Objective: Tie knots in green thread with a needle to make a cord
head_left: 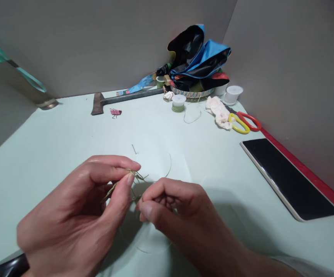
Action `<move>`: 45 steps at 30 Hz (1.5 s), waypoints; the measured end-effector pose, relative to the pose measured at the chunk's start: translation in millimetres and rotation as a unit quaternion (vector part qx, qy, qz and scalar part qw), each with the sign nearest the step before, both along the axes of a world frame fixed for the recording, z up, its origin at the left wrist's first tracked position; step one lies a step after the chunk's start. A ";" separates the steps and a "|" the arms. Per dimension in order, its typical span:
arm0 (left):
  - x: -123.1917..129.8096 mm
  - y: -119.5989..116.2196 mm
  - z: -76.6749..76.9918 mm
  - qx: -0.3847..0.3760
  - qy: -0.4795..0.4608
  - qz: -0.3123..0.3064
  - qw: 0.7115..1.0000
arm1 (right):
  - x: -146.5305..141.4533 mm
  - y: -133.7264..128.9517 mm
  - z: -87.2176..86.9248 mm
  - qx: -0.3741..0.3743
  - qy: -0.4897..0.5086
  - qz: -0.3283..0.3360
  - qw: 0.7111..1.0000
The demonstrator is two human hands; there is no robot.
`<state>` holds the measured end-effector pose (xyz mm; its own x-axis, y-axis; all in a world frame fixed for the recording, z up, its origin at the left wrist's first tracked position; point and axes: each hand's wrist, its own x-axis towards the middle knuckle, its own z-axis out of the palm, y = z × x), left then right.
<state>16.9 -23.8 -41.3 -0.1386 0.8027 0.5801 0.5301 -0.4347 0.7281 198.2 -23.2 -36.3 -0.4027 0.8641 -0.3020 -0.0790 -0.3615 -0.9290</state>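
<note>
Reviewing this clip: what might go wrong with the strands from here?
The left hand pinches thin green strands with ends poking out, so they might slip or loosen. A fine thread curves just beyond the right hand; it could snag or tangle.

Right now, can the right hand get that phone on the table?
Probably yes: the phone lies to the right of the right hand, and nothing visible stands between them. The hand seems to be pinching a thin strand, though, so it might need to let go first.
</note>
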 end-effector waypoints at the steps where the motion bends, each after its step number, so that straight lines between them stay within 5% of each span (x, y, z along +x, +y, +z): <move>1: 0.4 0.7 0.6 0.001 0.001 -0.003 1.000 | -0.3 0.2 0.3 -0.015 0.011 0.003 1.000; 6: 11.3 6.3 8.5 0.007 0.026 -0.022 0.999 | -2.2 1.6 3.7 -0.048 0.049 0.011 0.998; 13: 17.2 6.7 11.6 -0.013 0.047 -0.022 0.999 | 0.7 3.5 5.7 0.022 0.064 0.002 0.998; 23: -2.7 -6.9 1.7 -0.040 0.088 -0.079 0.992 | 8.6 8.1 7.7 0.153 -0.068 -0.073 0.983; 29: -2.3 3.0 7.8 -0.016 0.134 -0.107 0.985 | 14.9 15.0 4.2 0.192 -0.120 -0.056 0.972; 33: -2.3 7.6 13.0 -0.083 0.136 -0.128 0.979 | 14.4 17.3 1.7 0.256 -0.141 -0.072 0.954; 45: -6.7 9.8 13.4 -0.275 -0.035 -0.208 0.938 | 29.9 34.9 -5.0 0.078 0.005 0.031 0.996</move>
